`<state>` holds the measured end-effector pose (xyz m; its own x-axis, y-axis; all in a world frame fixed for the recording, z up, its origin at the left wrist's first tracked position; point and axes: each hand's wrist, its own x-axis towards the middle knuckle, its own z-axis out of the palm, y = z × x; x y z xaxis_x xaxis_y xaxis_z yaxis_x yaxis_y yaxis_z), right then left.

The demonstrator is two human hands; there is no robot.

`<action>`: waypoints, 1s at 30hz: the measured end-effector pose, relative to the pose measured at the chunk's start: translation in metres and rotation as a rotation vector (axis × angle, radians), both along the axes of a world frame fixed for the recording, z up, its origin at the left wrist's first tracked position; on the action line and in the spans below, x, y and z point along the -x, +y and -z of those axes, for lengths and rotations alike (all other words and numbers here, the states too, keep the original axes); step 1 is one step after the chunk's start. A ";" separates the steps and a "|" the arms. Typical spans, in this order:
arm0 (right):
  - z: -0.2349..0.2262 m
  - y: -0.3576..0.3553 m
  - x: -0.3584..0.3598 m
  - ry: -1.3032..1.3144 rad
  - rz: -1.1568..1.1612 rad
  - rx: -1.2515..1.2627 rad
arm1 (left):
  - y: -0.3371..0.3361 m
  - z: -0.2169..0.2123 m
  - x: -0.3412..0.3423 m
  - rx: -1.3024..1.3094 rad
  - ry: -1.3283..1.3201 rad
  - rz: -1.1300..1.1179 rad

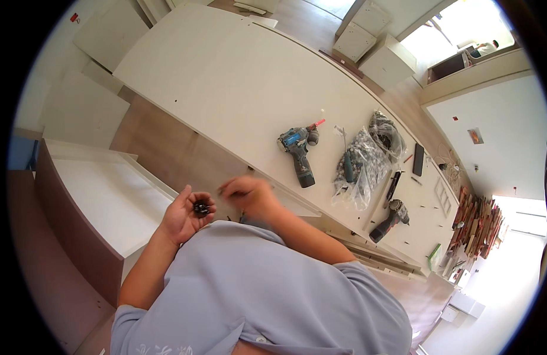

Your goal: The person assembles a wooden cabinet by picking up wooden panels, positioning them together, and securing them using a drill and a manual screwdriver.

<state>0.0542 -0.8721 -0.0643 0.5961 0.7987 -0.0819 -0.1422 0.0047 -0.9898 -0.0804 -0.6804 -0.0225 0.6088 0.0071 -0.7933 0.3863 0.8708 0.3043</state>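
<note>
Matt white laminate panel (238,83); glossy clear plastic bags (362,165); wood floor (167,148).

Bright, even daylight throughout, pouring in from the blown-out window (462,23) at upper right, with a second glare patch near the lower right rim. Pale board (238,83) close to overexposed, surface detail washed out. Shadows soft and short, barely darker under the blue drill (298,155) and beside the plastic bags (362,168). Strong fisheye bending: straight panel edges curved toward the rim, black vignette ringing the circle. Right hand (247,194) smeared, probably by motion blur. Left hand (183,216) sharper, small dark pieces (201,207) in its palm too small to resolve. Far corners soft and smeared.
</note>
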 end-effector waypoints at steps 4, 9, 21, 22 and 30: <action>-0.034 0.024 0.028 -0.676 -0.275 -0.052 | 0.002 0.007 -0.002 0.017 -0.024 0.075; -0.026 -0.014 -0.017 -0.784 -0.090 0.081 | 0.021 0.027 0.032 -0.032 -0.002 -0.008; 0.128 -0.254 -0.185 -0.734 0.389 1.449 | 0.037 0.019 0.125 -0.097 -0.066 -0.405; 0.125 -0.240 -0.184 -0.685 0.323 1.535 | 0.033 0.015 0.130 -0.133 -0.059 -0.414; 0.098 -0.203 -0.198 -0.478 0.781 1.037 | 0.032 -0.013 0.150 -0.186 -0.089 -0.482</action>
